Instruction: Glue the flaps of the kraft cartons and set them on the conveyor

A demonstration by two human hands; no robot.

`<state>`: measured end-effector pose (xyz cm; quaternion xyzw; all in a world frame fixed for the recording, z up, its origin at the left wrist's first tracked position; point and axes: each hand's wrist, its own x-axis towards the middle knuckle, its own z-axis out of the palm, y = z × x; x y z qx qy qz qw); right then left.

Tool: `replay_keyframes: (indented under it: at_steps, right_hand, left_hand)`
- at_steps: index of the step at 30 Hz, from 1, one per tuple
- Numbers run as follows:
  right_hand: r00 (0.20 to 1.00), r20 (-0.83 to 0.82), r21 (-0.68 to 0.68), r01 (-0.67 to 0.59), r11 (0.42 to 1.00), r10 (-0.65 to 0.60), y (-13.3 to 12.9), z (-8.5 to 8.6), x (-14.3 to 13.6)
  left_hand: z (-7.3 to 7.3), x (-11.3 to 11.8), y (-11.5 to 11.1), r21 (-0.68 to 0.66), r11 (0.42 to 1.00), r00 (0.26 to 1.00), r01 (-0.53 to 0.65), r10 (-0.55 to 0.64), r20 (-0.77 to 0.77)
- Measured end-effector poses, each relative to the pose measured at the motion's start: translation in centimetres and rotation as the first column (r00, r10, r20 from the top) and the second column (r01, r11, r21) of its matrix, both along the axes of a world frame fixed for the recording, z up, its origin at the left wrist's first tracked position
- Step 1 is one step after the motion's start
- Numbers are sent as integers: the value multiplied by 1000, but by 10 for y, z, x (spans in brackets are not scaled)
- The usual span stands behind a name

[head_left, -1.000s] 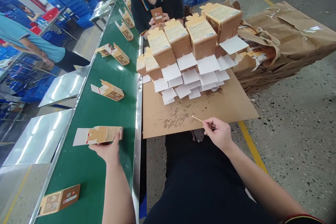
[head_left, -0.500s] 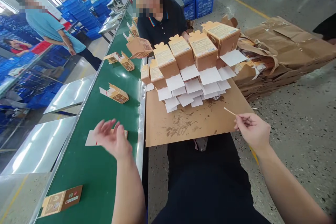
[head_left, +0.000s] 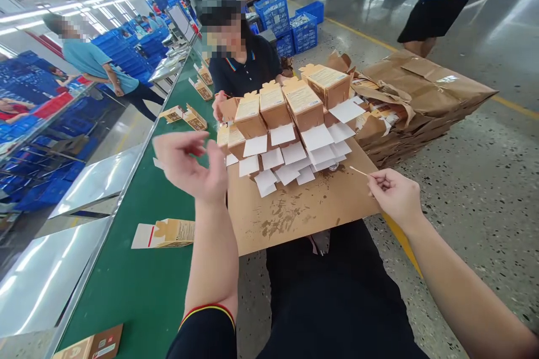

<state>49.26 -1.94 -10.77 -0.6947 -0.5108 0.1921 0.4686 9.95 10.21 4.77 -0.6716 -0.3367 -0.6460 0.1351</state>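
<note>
My left hand (head_left: 191,167) is raised above the green belt (head_left: 143,275), fingers curved and apart from the thumb, with nothing visible in it. Below it a flattened carton with a white flap (head_left: 174,233) lies on the belt. My right hand (head_left: 393,193) pinches a thin stick with a pale tip (head_left: 359,171) over the right edge of the brown board (head_left: 269,230). On that board stand stacked brown cartons (head_left: 303,102), their white flaps (head_left: 290,152) sticking out toward me. Dark wet-looking stains mark the board's surface.
Across the board sits a person in a dark shirt (head_left: 242,76), one hand at the cartons. Paper-wrapped bundles (head_left: 425,84) lie at the right. More cartons (head_left: 196,119) are farther up the belt. Two other people stand farther off.
My left hand has moved up the belt, uncovering the carton below it. The seated person's hand now shows at the left cartons. The view has shifted, and a person in blue appears at upper right.
</note>
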Motion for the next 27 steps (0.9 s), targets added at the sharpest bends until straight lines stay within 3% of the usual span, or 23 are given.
replay_keyframes:
  at_steps: [3,5,8,11,13,15,18,23,27]
  right_hand:
    - [1000,0,-12,-2,1000,2,0,-3,7]
    - [1000,-6,-26,-6,1000,5,0,-5,11]
    - [1000,-23,-57,-10,998,9,0,-8,13]
    - [999,-27,-80,-19,997,17,-1,-11,13]
    - [1000,-13,-83,-24,996,23,-1,-12,13]
    - [999,21,-86,-24,996,26,3,-9,13]
    - [987,152,-90,-47,995,61,16,-1,12]
    - [915,347,-172,-156,973,208,49,11,9]
    - [854,414,-242,-231,942,316,70,16,-1]
  left_hand:
    - [10,-31,36,-92,996,997,-23,29,65]
    - [16,-41,60,-240,970,999,-42,41,-9]
    - [17,-36,82,-444,892,956,-85,-53,-290]
    - [9,-21,92,-526,831,817,-181,-171,-551]
    - [0,-14,94,-562,794,759,-232,-214,-615]
    - [-7,-13,92,-587,773,752,-239,-235,-616]
    - [-11,-24,76,-557,810,788,-183,-218,-576]
    - [-9,-54,22,-472,879,867,-61,-188,-462]
    - [-16,-66,-11,-499,865,909,-54,-165,-384]
